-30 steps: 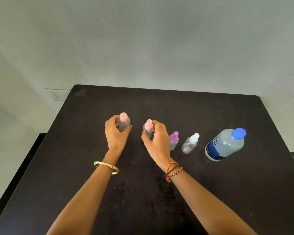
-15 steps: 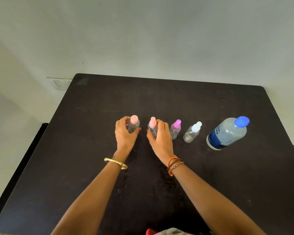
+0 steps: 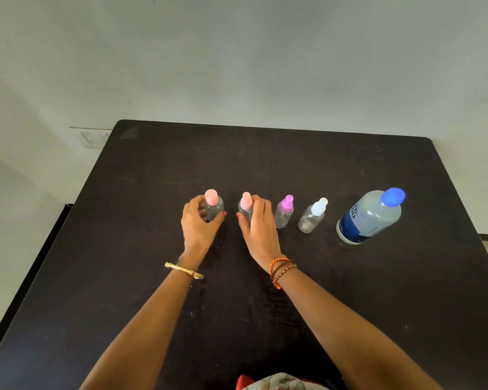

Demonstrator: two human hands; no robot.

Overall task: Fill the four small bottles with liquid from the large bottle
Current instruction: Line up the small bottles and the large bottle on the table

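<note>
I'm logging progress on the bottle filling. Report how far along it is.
Done: nothing filled. All four small bottles look empty and capped, and the large bottle has its blue cap on.
In hand: left hand holds the leftmost pink-capped bottle; right hand holds the second.
Left: uncapping and filling all four.

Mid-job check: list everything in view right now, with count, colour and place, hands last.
small bottles: 4, clear, in a row mid-table; caps left to right pink, pink, purple, white
large bottle: 1, clear, blue cap and label, right end of the row, capped
table: 1, black, under everything
wall switch plate: 1, white, beyond the table's far left corner
left hand: gold bangle, holds the leftmost pink-capped bottle
right hand: orange and brown wrist threads, holds the second pink-capped bottle
</note>
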